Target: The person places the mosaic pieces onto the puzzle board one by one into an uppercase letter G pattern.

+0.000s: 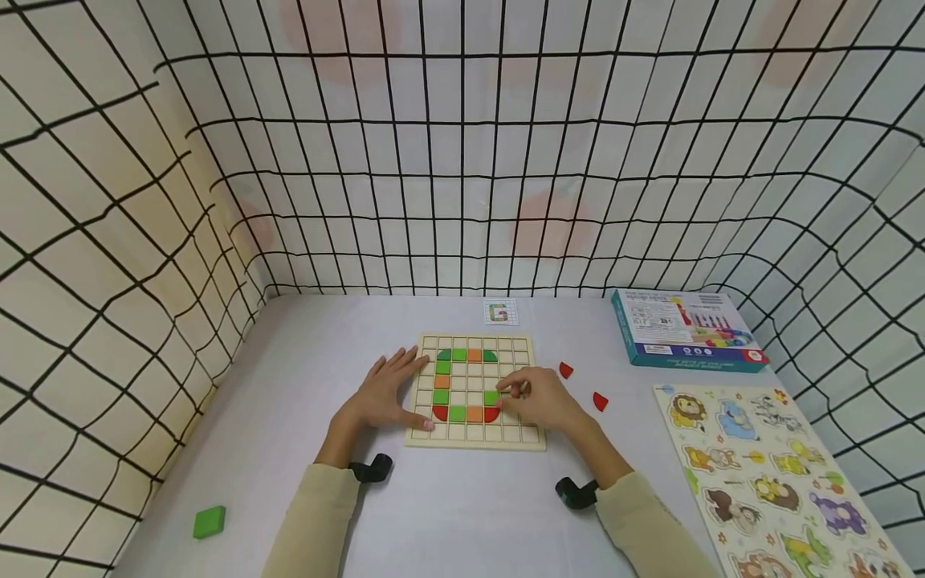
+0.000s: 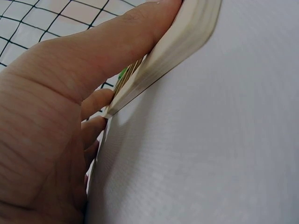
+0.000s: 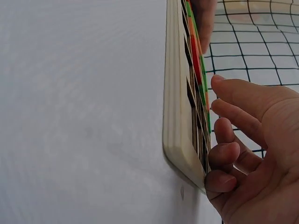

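A wooden grid board [image 1: 473,437] lies flat on the table, with green, orange and red tiles set in it as a "G" shape. My left hand [image 1: 386,393] rests flat on the board's left edge with straight fingers, the thumb along the front corner; the left wrist view shows that thumb [image 2: 107,42] lying against the board's rim [image 2: 187,32]. My right hand [image 1: 535,397] is on the board's right half, thumb and forefinger pinching a green tile [image 1: 491,396] that sits in a cell. In the right wrist view the fingertips [image 3: 219,109] meet the board's face [image 3: 177,93].
Two red quarter-round tiles [image 1: 566,370] [image 1: 600,401] lie right of the board. A green block [image 1: 209,522] sits near the front left. A pattern card [image 1: 501,312] lies behind the board, a blue box [image 1: 682,329] at back right, an animal puzzle [image 1: 773,474] at right. Grid-patterned walls enclose the table.
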{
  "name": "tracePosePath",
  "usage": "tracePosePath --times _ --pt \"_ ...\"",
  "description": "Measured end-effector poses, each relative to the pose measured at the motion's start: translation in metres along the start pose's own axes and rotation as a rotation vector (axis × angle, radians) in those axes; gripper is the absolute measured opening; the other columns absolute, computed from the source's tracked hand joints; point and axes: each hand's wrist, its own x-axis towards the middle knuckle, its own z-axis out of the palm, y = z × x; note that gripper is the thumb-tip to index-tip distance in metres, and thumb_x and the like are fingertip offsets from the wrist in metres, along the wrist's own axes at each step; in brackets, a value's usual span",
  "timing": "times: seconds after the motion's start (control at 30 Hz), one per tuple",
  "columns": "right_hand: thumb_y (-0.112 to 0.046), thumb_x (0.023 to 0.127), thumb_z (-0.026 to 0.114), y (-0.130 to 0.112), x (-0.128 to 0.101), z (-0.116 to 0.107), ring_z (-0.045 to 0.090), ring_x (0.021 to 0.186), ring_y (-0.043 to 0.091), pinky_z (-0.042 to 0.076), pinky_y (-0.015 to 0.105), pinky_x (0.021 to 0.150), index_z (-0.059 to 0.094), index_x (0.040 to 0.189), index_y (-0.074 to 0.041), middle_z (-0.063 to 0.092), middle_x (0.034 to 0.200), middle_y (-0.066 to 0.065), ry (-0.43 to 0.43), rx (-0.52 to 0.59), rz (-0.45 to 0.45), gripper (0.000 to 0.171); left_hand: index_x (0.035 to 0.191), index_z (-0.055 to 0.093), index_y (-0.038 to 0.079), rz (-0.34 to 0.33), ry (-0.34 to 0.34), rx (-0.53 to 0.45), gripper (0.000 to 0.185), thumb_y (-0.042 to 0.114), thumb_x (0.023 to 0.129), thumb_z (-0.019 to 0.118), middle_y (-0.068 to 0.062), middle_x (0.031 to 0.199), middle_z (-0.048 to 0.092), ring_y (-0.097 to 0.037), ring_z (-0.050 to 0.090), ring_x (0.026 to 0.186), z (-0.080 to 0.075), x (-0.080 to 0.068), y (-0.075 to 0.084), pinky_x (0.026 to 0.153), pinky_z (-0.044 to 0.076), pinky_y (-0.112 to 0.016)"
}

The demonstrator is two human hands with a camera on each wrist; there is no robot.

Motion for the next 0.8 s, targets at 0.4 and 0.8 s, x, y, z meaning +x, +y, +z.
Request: tracePosePath --times 0.4,0.8 --pt "-0.023 0.086 0.084 0.013 -0.012 -0.023 0.053 0.071 0.016 0.044 0.026 0.062 0.081 0.105 -0.014 0.061 0.080 -0.002 0.092 -0.052 0.028 0.021 0.163 0.033 0.023 -0.006 -0.003 0.015 0.123 0.072 0.063 0.084 -0.005 0.174 0.018 -0.030 0.011 0.162 0.000 0.001 -0.001 0.130 0.005 -0.058" --pt "-0.021 0.088 0.081 0.056 -0.036 -0.070 0.051 0.075 0.017 0.042 0.026 0.064 0.079 0.109 -0.014 0.060 0.084 0.000 0.174 -0.146 0.088 0.021 0.164 0.031 0.023 -0.012 -0.007 0.020 0.125 0.072 0.062 0.085 -0.003 0.174 0.017 -0.029 0.010 0.162 0.000 0.001 -0.001 0.131 0.004 -0.057"
